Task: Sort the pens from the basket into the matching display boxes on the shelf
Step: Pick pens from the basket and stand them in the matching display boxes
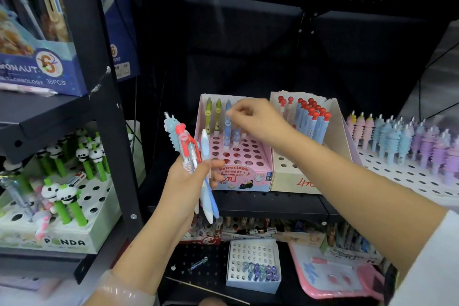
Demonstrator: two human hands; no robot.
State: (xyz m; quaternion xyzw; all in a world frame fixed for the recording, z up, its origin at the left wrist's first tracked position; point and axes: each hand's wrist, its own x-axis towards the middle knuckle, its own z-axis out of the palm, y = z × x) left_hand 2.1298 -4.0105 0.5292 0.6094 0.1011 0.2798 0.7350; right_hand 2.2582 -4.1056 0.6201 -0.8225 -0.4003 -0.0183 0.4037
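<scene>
My left hand [188, 181] grips a bunch of pens [196, 154] upright in front of the shelf: a light blue character pen, a red-clipped one and pale blue ones. My right hand [258, 122] reaches over the pink display box [248, 176] and pinches the top of a blue pen [228, 126] standing in its back row. Two green pens [213, 114] stand to the left of it in the same row. The basket [347, 278], pink with a few items inside, lies on the lower shelf at the right.
A cream box with red-capped blue pens [310, 122] stands right of the pink one. Farther right is a white tray of pastel pens [402, 139]. A panda pen box [62, 206] sits left of the black shelf post [109, 117]. Below lies a small white holed box [253, 266].
</scene>
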